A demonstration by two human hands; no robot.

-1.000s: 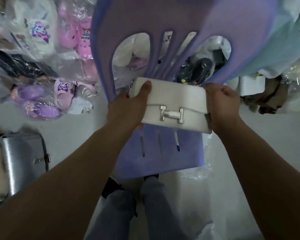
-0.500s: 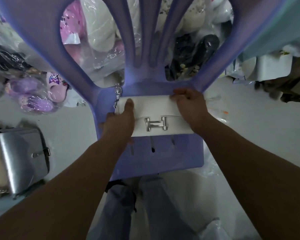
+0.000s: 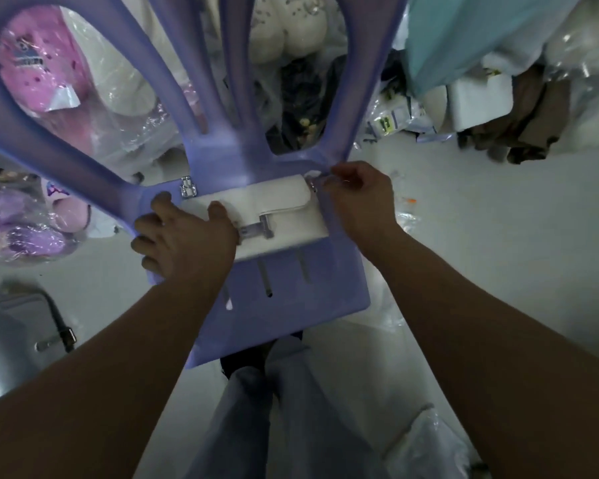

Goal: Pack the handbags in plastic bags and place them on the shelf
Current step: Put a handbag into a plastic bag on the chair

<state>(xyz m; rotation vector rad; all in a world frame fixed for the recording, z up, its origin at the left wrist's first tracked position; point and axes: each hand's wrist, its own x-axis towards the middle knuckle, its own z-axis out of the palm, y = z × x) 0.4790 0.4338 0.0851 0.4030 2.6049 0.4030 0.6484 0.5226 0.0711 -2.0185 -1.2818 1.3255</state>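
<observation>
Head: flat left hand on white handbag

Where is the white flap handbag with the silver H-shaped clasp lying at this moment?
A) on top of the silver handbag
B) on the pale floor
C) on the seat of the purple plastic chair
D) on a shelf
C: the white flap handbag lies flat on the seat of the purple plastic chair, with the left hand resting on its left end and the right hand pinching its right end.
</observation>
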